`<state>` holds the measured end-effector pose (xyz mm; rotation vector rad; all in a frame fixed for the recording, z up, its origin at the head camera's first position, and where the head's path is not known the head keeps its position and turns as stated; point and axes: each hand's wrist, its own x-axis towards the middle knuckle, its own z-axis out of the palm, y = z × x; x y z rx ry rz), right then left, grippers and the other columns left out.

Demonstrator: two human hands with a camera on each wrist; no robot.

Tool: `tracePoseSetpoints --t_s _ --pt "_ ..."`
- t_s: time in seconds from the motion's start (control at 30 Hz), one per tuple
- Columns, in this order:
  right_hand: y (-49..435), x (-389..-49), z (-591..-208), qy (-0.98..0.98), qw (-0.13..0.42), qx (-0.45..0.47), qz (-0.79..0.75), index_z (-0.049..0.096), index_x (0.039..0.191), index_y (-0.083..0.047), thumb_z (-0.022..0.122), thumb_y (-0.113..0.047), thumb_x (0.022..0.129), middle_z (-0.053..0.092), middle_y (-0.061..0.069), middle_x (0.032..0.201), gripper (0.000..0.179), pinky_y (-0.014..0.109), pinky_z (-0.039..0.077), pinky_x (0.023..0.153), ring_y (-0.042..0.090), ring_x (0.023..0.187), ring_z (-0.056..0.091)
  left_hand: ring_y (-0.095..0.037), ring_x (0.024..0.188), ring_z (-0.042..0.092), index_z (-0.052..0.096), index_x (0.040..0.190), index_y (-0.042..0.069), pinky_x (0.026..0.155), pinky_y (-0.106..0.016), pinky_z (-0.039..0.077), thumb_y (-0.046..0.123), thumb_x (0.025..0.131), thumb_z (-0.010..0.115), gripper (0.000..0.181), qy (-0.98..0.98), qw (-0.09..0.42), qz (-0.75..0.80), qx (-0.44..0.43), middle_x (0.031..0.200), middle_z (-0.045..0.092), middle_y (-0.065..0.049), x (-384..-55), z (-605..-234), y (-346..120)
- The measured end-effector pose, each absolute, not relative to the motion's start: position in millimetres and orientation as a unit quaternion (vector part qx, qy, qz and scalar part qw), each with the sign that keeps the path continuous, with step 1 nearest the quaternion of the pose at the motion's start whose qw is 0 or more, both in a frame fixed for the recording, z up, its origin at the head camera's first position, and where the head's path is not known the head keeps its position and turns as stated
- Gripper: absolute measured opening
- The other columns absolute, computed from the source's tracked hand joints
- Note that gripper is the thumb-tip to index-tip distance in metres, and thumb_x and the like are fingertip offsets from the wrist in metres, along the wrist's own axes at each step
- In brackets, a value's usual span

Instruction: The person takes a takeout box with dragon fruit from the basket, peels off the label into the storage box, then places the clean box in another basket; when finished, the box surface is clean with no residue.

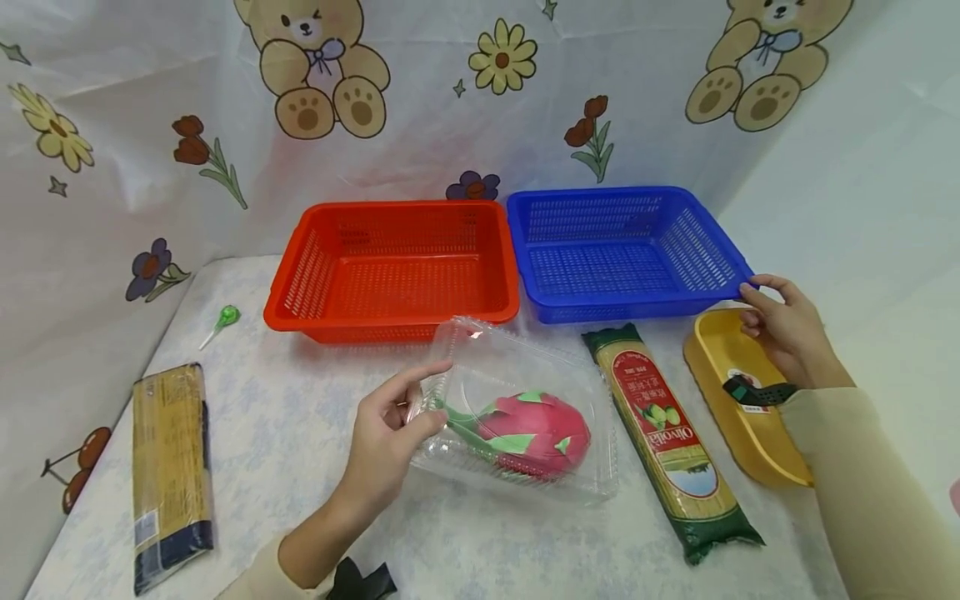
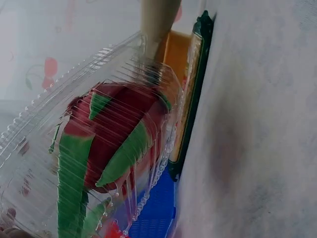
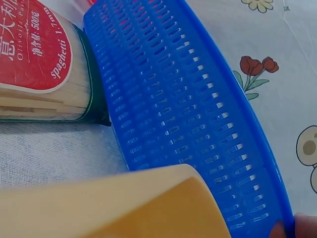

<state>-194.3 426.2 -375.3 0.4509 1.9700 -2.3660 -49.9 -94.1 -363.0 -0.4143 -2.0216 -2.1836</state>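
Note:
My left hand (image 1: 390, 429) pinches the left edge of a clear plastic clamshell box (image 1: 495, 354), thumb on the near side. Inside it lies a pink dragon fruit (image 1: 551, 429) with green leafy scales, also seen through the plastic in the left wrist view. In that view the box (image 2: 34, 168) is held off the tablecloth. My right hand (image 1: 795, 337) grips the near right corner of a blue perforated basket (image 1: 637, 310), over a yellow tray (image 1: 723, 375). The right wrist view shows fingertips (image 3: 307, 225) at the basket's rim.
A red basket (image 1: 397, 332) stands left of the blue one. A green-ended spaghetti pack (image 1: 667, 433) lies between the box and the yellow tray. Farther left are another pasta-like pack (image 1: 172, 467) and a green lollipop (image 1: 228, 316). A printed cloth backdrop (image 1: 427, 125) rises behind.

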Motion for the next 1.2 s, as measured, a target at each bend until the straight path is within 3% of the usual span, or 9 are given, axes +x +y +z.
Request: tracePoseSetpoints --t_s 0.1,0.2,0.5,0.87,1.1,1.2 --pt "425.7 -194.2 -377.9 0.628 0.018 0.145 -0.764 0.045 0.131 -0.023 0.072 -0.026 0.094 0.062 -0.001 0.1 0.046 0.023 0.046 0.062 0.013 0.07 0.049 -0.011 0.053 0.028 0.066 0.129 -0.004 0.046 -0.023 0.026 -0.015 0.085 0.058 0.046 -0.626 0.066 -0.765 -0.135 0.075 0.034 -0.004 -56.4 -357.1 -93.0" --pt "425.6 -193.5 -378.7 0.627 0.02 0.145 -0.765 0.044 0.132 -0.023 0.072 -0.027 0.095 0.062 -0.001 0.1 0.046 0.024 0.046 0.062 0.014 0.069 0.049 -0.01 0.053 0.029 0.064 0.13 -0.006 0.047 -0.022 0.024 -0.013 0.087 0.056 0.044 -0.601 0.072 -0.784 -0.135 0.077 0.034 -0.003 -65.3 -350.4 -91.0" --pt "430.8 -189.7 -377.8 0.625 0.019 0.135 -0.768 0.043 0.131 -0.022 0.072 -0.026 0.094 0.062 -0.001 0.095 0.047 0.024 0.047 0.061 0.014 0.068 0.048 -0.015 0.054 0.03 0.065 0.133 0.001 0.045 -0.02 0.028 -0.004 0.091 0.058 0.043 -0.566 0.096 -0.808 -0.134 0.071 0.036 -0.003 -107.1 -333.0 -69.1" --pt "427.3 -194.5 -376.7 0.63 0.021 0.123 -0.766 0.042 0.133 -0.024 0.071 -0.027 0.095 0.061 -0.001 0.097 0.048 0.024 0.045 0.061 0.014 0.069 0.047 -0.013 0.049 0.023 0.069 0.13 0.01 0.044 -0.021 0.02 0.003 0.093 0.059 0.039 -0.524 0.123 -0.838 -0.096 0.061 0.035 0.001 -170.7 -321.6 -27.7" --pt "428.0 -196.4 -376.8 0.628 0.022 0.129 -0.767 0.042 0.132 -0.025 0.071 -0.028 0.095 0.064 0.0 0.101 0.048 0.024 0.045 0.062 0.014 0.069 0.047 -0.014 0.051 0.031 0.073 0.127 0.011 0.047 -0.023 0.026 0.002 0.091 0.063 0.038 -0.532 0.145 -0.833 -0.054 0.067 0.047 -0.009 -206.6 -317.9 6.9" --pt "428.6 -196.0 -378.5 0.625 0.023 0.133 -0.769 0.042 0.132 -0.025 0.071 -0.028 0.095 0.065 0.0 0.1 0.048 0.024 0.045 0.062 0.014 0.069 0.047 -0.014 0.051 0.032 0.074 0.125 0.013 0.046 -0.023 0.028 0.002 0.091 0.064 0.037 -0.541 0.151 -0.827 -0.041 0.064 0.043 -0.006 -219.3 -321.4 21.6"
